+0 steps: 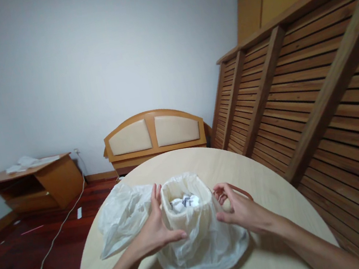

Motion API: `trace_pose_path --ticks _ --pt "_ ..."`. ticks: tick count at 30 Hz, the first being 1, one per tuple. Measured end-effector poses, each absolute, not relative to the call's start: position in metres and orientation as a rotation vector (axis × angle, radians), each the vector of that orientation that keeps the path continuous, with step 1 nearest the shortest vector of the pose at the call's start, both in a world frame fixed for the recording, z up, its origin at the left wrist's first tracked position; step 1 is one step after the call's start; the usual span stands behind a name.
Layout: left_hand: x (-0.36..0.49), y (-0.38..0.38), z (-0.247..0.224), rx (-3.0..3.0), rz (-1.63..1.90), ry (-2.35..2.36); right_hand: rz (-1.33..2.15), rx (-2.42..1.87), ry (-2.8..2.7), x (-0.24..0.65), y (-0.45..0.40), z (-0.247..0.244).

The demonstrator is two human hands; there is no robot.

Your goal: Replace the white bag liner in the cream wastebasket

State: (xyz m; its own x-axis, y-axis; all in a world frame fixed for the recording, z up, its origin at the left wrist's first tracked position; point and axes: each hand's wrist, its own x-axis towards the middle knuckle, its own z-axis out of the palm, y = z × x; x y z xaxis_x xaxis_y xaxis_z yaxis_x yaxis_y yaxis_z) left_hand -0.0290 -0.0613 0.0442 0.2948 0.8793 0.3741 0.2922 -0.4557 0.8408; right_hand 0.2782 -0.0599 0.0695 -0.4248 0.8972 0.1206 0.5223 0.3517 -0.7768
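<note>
While your left hand (159, 230) is holding its fingers spread and your right hand (242, 209) is holding its own half-curled, any pinch being unclear, both are flanking the round bin (181, 216) towards the near edge of the tabletop (263, 184). Light, even pressure is probably suiting its thin, wrinkled, translucent bag (207, 258).

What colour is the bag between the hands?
The bag is translucent white, in the head view.
</note>
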Motion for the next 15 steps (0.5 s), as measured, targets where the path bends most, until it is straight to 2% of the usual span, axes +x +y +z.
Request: trace_pose_path --ticks 4,7,10,15 --pt "-0.028 -0.050 0.065 1.945 1.275 0.928 0.779 -0.892 -2.027 0.272 -0.032 0.091" --pt "-0.017 -0.043 0.071 1.949 1.262 0.899 0.811 -0.694 -2.023 0.252 -0.014 0.097" --pt "-0.007 -0.038 0.061 1.908 1.271 0.893 0.962 -0.644 -2.009 0.236 -0.005 0.089" --pt "0.001 -0.032 0.022 1.805 1.289 0.875 1.004 -0.639 -1.914 0.233 -0.010 0.051"
